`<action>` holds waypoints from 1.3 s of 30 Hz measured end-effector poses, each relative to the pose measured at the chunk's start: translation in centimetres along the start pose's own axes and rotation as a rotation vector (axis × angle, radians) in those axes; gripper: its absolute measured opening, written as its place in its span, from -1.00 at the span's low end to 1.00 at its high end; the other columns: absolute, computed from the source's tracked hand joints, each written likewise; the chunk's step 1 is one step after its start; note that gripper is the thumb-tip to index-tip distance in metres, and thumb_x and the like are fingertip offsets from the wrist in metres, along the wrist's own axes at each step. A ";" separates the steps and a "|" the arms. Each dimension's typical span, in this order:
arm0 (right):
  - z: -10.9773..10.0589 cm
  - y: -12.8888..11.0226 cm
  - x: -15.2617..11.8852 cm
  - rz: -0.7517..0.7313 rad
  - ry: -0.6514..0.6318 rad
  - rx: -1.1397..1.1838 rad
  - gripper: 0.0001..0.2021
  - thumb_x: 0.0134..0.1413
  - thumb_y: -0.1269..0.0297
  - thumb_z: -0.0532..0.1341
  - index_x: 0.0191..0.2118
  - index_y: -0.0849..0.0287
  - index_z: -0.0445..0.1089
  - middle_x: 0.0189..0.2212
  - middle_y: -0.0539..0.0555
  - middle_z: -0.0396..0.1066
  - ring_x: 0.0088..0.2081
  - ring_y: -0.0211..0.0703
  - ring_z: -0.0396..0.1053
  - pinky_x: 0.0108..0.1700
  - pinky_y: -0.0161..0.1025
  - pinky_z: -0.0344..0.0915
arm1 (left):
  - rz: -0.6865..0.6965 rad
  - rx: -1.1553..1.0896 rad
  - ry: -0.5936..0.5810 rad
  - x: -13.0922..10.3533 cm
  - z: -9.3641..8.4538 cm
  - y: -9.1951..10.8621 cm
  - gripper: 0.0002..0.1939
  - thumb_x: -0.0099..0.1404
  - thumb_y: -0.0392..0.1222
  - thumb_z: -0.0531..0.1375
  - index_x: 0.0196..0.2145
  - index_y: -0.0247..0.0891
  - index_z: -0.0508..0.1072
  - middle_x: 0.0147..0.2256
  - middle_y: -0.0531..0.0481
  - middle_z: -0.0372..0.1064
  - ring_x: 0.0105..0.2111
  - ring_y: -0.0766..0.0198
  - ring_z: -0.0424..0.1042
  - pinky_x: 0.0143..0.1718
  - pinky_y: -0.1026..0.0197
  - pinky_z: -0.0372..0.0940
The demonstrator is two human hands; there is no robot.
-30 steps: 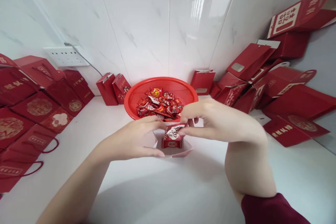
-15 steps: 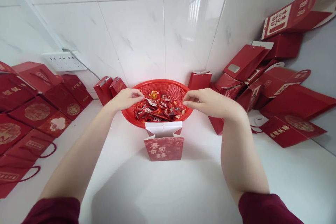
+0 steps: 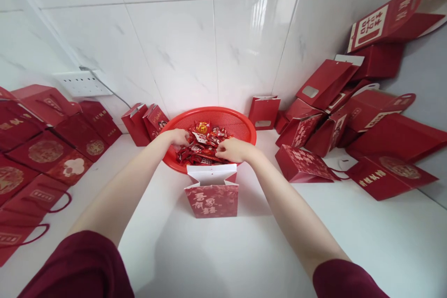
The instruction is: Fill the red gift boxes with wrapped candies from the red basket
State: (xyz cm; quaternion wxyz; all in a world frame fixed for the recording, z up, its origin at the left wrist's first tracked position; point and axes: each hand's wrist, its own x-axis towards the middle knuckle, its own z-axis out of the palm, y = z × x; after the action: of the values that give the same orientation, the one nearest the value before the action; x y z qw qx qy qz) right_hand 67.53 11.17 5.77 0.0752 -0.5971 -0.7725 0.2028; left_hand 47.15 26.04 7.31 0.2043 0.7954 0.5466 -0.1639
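Note:
Both hands reach into a red plastic basket [image 3: 240, 123] heaped with wrapped candies [image 3: 200, 149]. My left hand [image 3: 179, 137] is at the left side of the heap, its fingers curled down among the wrappers, the fingertips partly hidden. On the right of the heap, my right hand [image 3: 233, 149] has its thumb and fingers drawn together at the candies; what lies between them, if anything, is too small to make out. In front of the basket stands a red paper gift bag [image 3: 213, 201] with pale lettering, its white-lined top gaping.
Red gift boxes [image 3: 49, 149] are stacked at the left, beside a socket strip [image 3: 82, 84] with a cable. Two small bags [image 3: 135, 123] stand left of the basket, another bag [image 3: 264, 112] behind its right side. More boxes [image 3: 377, 116] pile up at the right.
My right hand has moved left and down into the basket onto the candies. My left hand has dipped slightly lower into the heap. The view has shifted a little.

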 end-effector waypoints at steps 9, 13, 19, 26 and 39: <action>-0.3 -0.4 -0.5 0.018 -0.013 0.004 -0.70 0.23 0.15 0.10 -0.35 0.16 0.53 -0.26 0.11 0.55 -0.28 -0.12 0.43 -0.34 -0.31 0.19 | 0.259 -0.238 0.383 -2.9 -0.5 -0.5 -0.79 -0.01 -0.20 0.27 -0.36 -0.23 0.41 -0.35 0.00 0.49 -0.28 0.17 0.49 -0.29 0.26 0.33; -0.6 -0.6 -0.6 0.024 -0.024 0.005 -0.69 0.23 0.15 0.10 -0.37 0.16 0.53 -0.25 0.10 0.55 -0.29 -0.12 0.42 -0.38 -0.30 0.16 | 0.411 -0.434 0.362 -7.3 -0.6 -0.1 -0.73 0.15 -0.13 0.19 -0.18 -0.23 0.34 -0.35 0.00 0.49 -0.32 0.24 0.53 -0.26 0.24 0.41; -0.6 -0.6 -0.6 0.029 -0.038 0.004 -0.69 0.23 0.15 0.10 -0.36 0.15 0.53 -0.30 0.10 0.55 -0.30 -0.12 0.42 -0.38 -0.30 0.16 | 0.779 -0.680 0.442 -16.7 0.9 1.6 -0.77 0.17 -0.14 0.34 -0.22 -0.23 0.47 -0.41 -0.02 0.51 -0.42 0.26 0.52 -0.37 0.26 0.43; -0.3 -0.6 -0.6 0.025 -0.022 -0.010 -0.71 0.23 0.18 0.11 -0.33 0.17 0.55 -0.26 0.11 0.56 -0.26 -0.12 0.43 -0.28 -0.32 0.19 | 0.886 -0.194 0.467 -20.4 3.3 3.6 -0.78 0.37 -0.15 0.16 -0.11 -0.03 0.58 -0.20 0.05 0.59 -0.25 0.25 0.55 -0.25 0.28 0.41; -0.9 -1.2 -1.6 -0.056 0.094 0.058 -0.79 0.24 0.30 0.13 -0.32 0.21 0.51 -0.31 0.10 0.54 -0.32 -0.18 0.39 -0.32 -0.32 0.15 | 0.814 -0.055 0.498 -20.3 4.2 3.6 -0.56 0.34 -0.03 0.20 0.16 0.00 0.37 0.17 0.00 0.30 0.16 0.10 0.30 0.12 0.15 0.29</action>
State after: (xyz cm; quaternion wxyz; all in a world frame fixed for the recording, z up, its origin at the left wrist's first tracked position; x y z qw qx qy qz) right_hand 67.26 9.62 7.25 0.1345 -0.5816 -0.7783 0.1948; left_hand 43.28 6.45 14.04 0.1357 0.9542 0.2272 0.1394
